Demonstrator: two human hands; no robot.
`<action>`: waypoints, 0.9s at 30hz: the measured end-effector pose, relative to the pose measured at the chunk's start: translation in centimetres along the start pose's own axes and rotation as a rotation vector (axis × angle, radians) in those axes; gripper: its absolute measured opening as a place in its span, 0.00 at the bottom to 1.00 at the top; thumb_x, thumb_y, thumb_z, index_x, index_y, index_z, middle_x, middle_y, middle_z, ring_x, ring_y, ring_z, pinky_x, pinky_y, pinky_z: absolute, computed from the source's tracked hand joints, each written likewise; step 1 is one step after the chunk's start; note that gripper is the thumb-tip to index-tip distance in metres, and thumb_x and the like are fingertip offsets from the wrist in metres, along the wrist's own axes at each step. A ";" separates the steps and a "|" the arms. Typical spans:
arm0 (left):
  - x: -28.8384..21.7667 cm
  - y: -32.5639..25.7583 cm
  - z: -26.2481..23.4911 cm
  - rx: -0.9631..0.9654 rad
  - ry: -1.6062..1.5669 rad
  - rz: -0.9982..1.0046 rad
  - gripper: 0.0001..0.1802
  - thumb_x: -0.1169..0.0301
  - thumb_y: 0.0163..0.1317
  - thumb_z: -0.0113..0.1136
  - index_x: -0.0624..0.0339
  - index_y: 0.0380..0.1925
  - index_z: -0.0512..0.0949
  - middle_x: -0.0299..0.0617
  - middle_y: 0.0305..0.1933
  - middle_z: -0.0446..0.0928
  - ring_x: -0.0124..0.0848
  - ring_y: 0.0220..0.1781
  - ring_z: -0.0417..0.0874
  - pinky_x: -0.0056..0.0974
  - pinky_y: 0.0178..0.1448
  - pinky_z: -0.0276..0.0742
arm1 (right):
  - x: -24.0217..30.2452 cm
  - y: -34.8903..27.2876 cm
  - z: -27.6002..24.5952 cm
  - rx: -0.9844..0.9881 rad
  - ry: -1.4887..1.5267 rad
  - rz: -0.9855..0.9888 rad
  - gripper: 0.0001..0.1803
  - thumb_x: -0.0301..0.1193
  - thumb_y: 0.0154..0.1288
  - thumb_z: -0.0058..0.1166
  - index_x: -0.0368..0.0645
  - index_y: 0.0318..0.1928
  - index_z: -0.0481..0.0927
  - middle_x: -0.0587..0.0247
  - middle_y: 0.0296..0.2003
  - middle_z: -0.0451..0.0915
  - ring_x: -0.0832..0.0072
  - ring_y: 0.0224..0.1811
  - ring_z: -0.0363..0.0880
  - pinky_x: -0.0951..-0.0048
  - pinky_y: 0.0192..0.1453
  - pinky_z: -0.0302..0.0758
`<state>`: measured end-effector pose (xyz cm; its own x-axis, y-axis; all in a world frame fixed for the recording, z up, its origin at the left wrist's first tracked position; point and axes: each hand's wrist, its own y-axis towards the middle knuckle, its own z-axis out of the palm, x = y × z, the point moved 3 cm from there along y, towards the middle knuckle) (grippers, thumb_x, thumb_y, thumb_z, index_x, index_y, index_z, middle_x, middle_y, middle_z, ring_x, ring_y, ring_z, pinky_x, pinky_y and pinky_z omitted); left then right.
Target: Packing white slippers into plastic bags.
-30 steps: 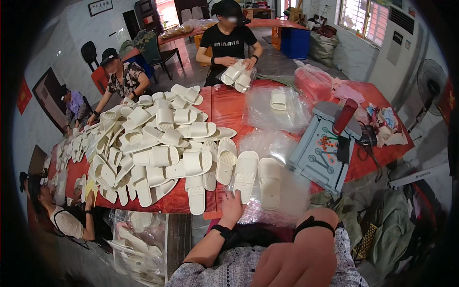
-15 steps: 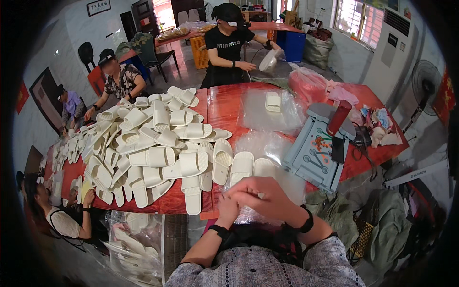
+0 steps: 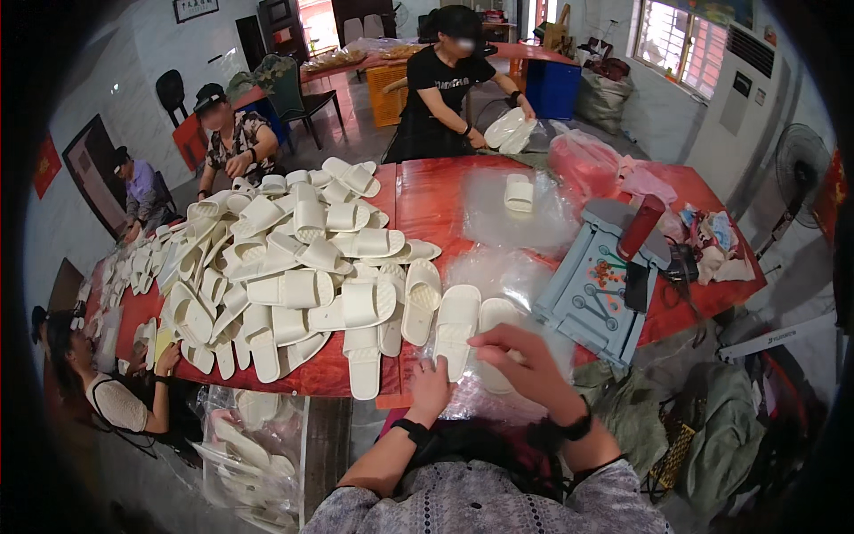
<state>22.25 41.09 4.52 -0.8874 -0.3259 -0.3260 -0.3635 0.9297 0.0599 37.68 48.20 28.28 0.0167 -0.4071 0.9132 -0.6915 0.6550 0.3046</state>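
Two cream slippers lie side by side on clear plastic in front of me: a left slipper [image 3: 458, 322] and a right slipper [image 3: 500, 322]. My left hand [image 3: 431, 390] rests by the near end of the left slipper, its fingertips at the edge and its fingers apart. Over the right slipper, my right hand [image 3: 527, 363] reaches leftward, its index finger stretched toward the left slipper and the other fingers loosely bent. Nothing shows in either hand. A large heap of cream slippers [image 3: 289, 289] fills the table to my left.
Clear plastic bags [image 3: 507, 267] spread over the red table [image 3: 427, 191], one under a single slipper [image 3: 519, 193]. A grey plastic tray [image 3: 583, 307] bears a phone [image 3: 636, 287] and a red cylinder [image 3: 640, 227]. Across stands a co-worker [image 3: 449, 89] handling slippers; others sit at left.
My hands, held together before, have come apart: the right moved right and down over the right slipper, the left stayed low. The co-worker across has brought bagged slippers nearer the table.
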 end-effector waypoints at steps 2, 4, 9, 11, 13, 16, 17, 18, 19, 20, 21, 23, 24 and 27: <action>0.4 -0.2 0.1 0.007 0.019 -0.022 0.37 0.59 0.46 0.72 0.58 0.54 0.65 0.55 0.50 0.70 0.53 0.53 0.70 0.54 0.46 0.75 | 7.5 -0.7 -1.9 0.034 0.139 -0.276 0.09 0.28 0.61 0.57 0.36 0.40 0.82 0.60 0.31 0.81 0.72 0.30 0.77 0.70 0.33 0.72; -0.1 0.0 -0.5 0.009 0.013 -0.012 0.37 0.60 0.46 0.72 0.58 0.55 0.65 0.54 0.49 0.70 0.53 0.52 0.71 0.53 0.46 0.75 | 12.9 -1.1 -4.3 0.062 0.243 -0.381 0.07 0.23 0.59 0.55 0.35 0.38 0.81 0.58 0.30 0.80 0.72 0.29 0.77 0.70 0.32 0.72; -0.4 0.3 0.1 0.015 0.025 0.010 0.37 0.60 0.46 0.71 0.58 0.54 0.65 0.54 0.50 0.69 0.52 0.53 0.70 0.54 0.45 0.75 | 20.6 -1.3 -4.2 0.579 0.805 -0.516 0.07 0.39 0.62 0.62 0.52 0.35 0.87 0.69 0.30 0.77 0.79 0.30 0.71 0.76 0.34 0.68; -0.2 0.3 0.0 -0.005 0.018 0.002 0.37 0.61 0.47 0.71 0.58 0.55 0.65 0.53 0.51 0.69 0.52 0.53 0.69 0.54 0.46 0.75 | 21.1 -0.8 -3.6 0.585 0.789 -0.515 0.07 0.39 0.62 0.62 0.52 0.35 0.87 0.69 0.31 0.77 0.79 0.31 0.71 0.76 0.34 0.68; -0.2 0.3 0.2 0.014 0.034 -0.016 0.38 0.60 0.46 0.71 0.57 0.56 0.65 0.53 0.51 0.69 0.52 0.54 0.69 0.54 0.46 0.75 | 21.8 0.1 -3.2 0.594 0.771 -0.518 0.07 0.39 0.62 0.62 0.53 0.35 0.87 0.69 0.31 0.77 0.79 0.31 0.71 0.76 0.35 0.68; -0.6 0.4 -0.2 0.002 0.025 -0.005 0.38 0.60 0.46 0.71 0.56 0.56 0.64 0.53 0.51 0.68 0.52 0.53 0.69 0.54 0.46 0.74 | 22.6 0.7 -2.5 0.613 0.752 -0.527 0.06 0.39 0.62 0.62 0.53 0.35 0.87 0.70 0.32 0.77 0.79 0.32 0.70 0.76 0.36 0.68; -0.5 0.3 -0.1 0.000 0.034 -0.013 0.38 0.60 0.46 0.71 0.56 0.56 0.64 0.53 0.51 0.68 0.52 0.53 0.69 0.54 0.46 0.74 | 22.9 0.8 -2.4 0.621 0.747 -0.532 0.06 0.39 0.62 0.62 0.54 0.35 0.87 0.70 0.32 0.77 0.79 0.32 0.70 0.76 0.36 0.68; -0.3 0.3 0.1 0.012 0.027 -0.013 0.38 0.60 0.47 0.71 0.56 0.56 0.64 0.53 0.51 0.68 0.52 0.53 0.69 0.54 0.46 0.74 | 23.1 0.8 -2.7 0.630 0.741 -0.538 0.06 0.39 0.62 0.62 0.54 0.35 0.87 0.70 0.32 0.77 0.79 0.33 0.70 0.76 0.36 0.68; -0.2 0.4 0.2 0.024 0.020 -0.014 0.38 0.60 0.47 0.71 0.56 0.56 0.64 0.54 0.51 0.68 0.52 0.53 0.69 0.55 0.46 0.74 | 23.4 0.9 -2.5 0.638 0.735 -0.545 0.06 0.39 0.62 0.62 0.54 0.35 0.87 0.70 0.33 0.77 0.79 0.33 0.70 0.75 0.37 0.68; -0.3 0.4 0.2 0.033 0.026 -0.020 0.37 0.60 0.47 0.71 0.56 0.55 0.63 0.54 0.51 0.68 0.52 0.53 0.69 0.55 0.45 0.74 | 23.0 -0.2 -3.4 0.648 0.725 -0.549 0.06 0.39 0.62 0.62 0.54 0.35 0.87 0.70 0.33 0.77 0.79 0.33 0.70 0.75 0.37 0.68; -0.3 0.4 0.2 0.029 0.030 -0.023 0.37 0.60 0.47 0.71 0.56 0.55 0.63 0.54 0.51 0.68 0.52 0.53 0.69 0.55 0.45 0.74 | 23.0 -0.4 -3.7 0.656 0.713 -0.553 0.06 0.39 0.62 0.62 0.55 0.35 0.87 0.70 0.33 0.77 0.79 0.34 0.70 0.75 0.37 0.68; -0.3 0.4 0.3 0.041 0.024 -0.016 0.36 0.59 0.47 0.71 0.56 0.54 0.64 0.53 0.50 0.68 0.52 0.53 0.69 0.55 0.45 0.74 | 23.1 -0.9 -3.9 0.666 0.685 -0.561 0.06 0.39 0.62 0.62 0.55 0.36 0.87 0.70 0.34 0.77 0.79 0.34 0.70 0.75 0.38 0.68; -0.2 0.3 0.3 0.021 0.021 -0.006 0.35 0.59 0.47 0.71 0.56 0.53 0.64 0.53 0.50 0.68 0.52 0.52 0.69 0.55 0.45 0.74 | 23.4 -1.0 -4.1 0.669 0.669 -0.564 0.06 0.39 0.62 0.62 0.55 0.36 0.87 0.70 0.34 0.77 0.79 0.34 0.70 0.75 0.38 0.68; -0.2 0.2 0.2 0.009 0.027 -0.006 0.35 0.59 0.47 0.71 0.56 0.52 0.64 0.53 0.50 0.68 0.52 0.52 0.69 0.54 0.44 0.74 | 24.1 0.0 -3.0 0.678 0.620 -0.573 0.06 0.39 0.62 0.62 0.56 0.36 0.87 0.71 0.35 0.77 0.79 0.35 0.70 0.75 0.39 0.68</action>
<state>22.37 41.32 4.42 -0.8925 -0.3361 -0.3010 -0.3667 0.9290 0.0498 40.23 40.31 51.10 0.6951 -0.0227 0.7186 -0.7169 -0.0965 0.6904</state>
